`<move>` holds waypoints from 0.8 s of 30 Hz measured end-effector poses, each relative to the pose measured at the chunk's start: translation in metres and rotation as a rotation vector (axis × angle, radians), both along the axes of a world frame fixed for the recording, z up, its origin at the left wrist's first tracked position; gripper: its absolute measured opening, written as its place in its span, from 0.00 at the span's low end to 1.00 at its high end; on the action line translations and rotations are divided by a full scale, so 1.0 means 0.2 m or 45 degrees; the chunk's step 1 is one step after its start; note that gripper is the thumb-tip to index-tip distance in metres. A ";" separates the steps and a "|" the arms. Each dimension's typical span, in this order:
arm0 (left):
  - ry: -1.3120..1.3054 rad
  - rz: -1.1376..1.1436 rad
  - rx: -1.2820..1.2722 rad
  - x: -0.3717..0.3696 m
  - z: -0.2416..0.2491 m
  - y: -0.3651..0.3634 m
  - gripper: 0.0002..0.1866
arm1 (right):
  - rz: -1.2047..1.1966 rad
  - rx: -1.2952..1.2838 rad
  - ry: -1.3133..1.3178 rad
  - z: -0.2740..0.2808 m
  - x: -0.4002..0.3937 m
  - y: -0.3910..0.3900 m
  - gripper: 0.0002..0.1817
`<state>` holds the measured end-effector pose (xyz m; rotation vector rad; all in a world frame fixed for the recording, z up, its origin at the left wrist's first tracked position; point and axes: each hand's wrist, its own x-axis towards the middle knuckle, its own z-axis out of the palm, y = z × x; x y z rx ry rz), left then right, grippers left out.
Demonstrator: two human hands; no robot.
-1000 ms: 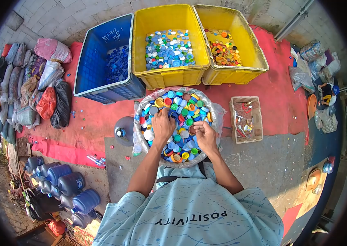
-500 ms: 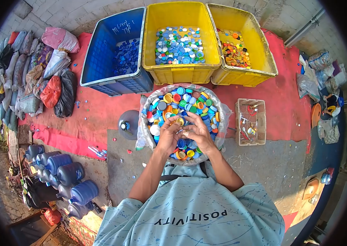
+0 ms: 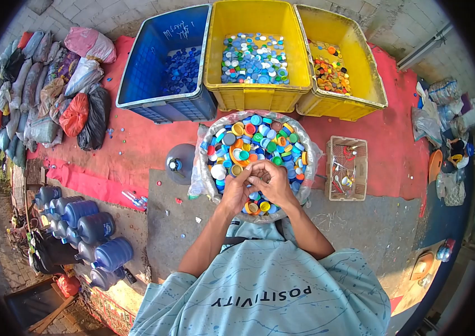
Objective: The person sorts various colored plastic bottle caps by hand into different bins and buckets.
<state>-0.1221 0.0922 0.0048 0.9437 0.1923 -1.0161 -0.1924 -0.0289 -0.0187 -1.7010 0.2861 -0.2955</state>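
Observation:
A round container (image 3: 210,187) lined with clear plastic is heaped with bottle caps (image 3: 260,136) of many colours. Over its near half, my left hand (image 3: 237,189) and my right hand (image 3: 271,182) meet, with the fingertips pressed together. A yellowish cap (image 3: 237,170) shows beside the left fingertips; whether it is held cannot be told. The fingers of both hands are bent and closed, and anything between them is too small or hidden to name.
Beyond the container stand a blue crate (image 3: 165,103) and two yellow crates (image 3: 257,96), (image 3: 341,106) with caps inside. A dark jug (image 3: 181,163) is at the left, a tool basket (image 3: 348,196) at the right. Large bottles (image 3: 96,232) and stuffed bags (image 3: 75,115) lie farther left.
The view has shifted slightly, so the crates sit a little higher and to the right. My fingers have drawn closer together, and the yellow cap between them no longer shows there.

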 end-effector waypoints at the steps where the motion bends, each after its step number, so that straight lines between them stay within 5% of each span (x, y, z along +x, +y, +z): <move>1: -0.020 -0.020 0.033 0.00 0.01 0.00 0.17 | 0.006 -0.043 0.062 0.02 -0.01 0.00 0.27; 3: -0.057 -0.106 0.090 0.00 -0.04 0.01 0.14 | 0.016 -0.133 0.185 0.09 -0.03 0.01 0.29; 7: -0.130 -0.178 0.204 0.03 -0.09 0.03 0.10 | -0.038 -0.385 -0.148 0.13 -0.03 -0.01 0.31; 13: -0.362 -0.275 0.072 0.00 -0.08 0.03 0.21 | 0.035 -0.396 -0.135 0.15 0.00 0.02 0.20; 17: -0.230 -0.327 -0.006 -0.02 -0.04 0.05 0.25 | 0.013 -0.284 -0.078 0.10 -0.01 0.02 0.18; 23: 0.267 -0.230 -0.686 0.05 -0.21 0.13 0.20 | 0.103 -0.279 -0.074 0.14 -0.04 0.02 0.24; 24: 0.200 -0.206 -0.458 0.04 -0.17 0.11 0.18 | 0.077 -0.394 -0.070 0.14 -0.03 0.04 0.25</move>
